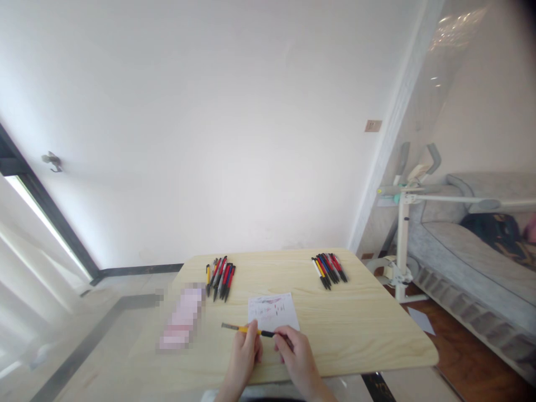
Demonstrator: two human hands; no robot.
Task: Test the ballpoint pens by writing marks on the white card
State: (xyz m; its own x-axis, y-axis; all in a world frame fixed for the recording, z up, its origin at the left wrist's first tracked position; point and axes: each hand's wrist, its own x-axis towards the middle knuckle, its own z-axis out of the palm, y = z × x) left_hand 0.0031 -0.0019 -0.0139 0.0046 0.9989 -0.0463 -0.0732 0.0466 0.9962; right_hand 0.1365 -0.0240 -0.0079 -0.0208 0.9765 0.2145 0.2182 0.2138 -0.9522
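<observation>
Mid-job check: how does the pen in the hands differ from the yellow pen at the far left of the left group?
The held pen is in the grip of the left hand and right hand; the lying pen rests on the table. The held pen runs crosswise, while the lying pen runs roughly toward the person. Both show yellow and black parts.

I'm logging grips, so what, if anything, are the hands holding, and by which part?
A pen: left hand on its yellow barrel, right hand at its black end.
</observation>
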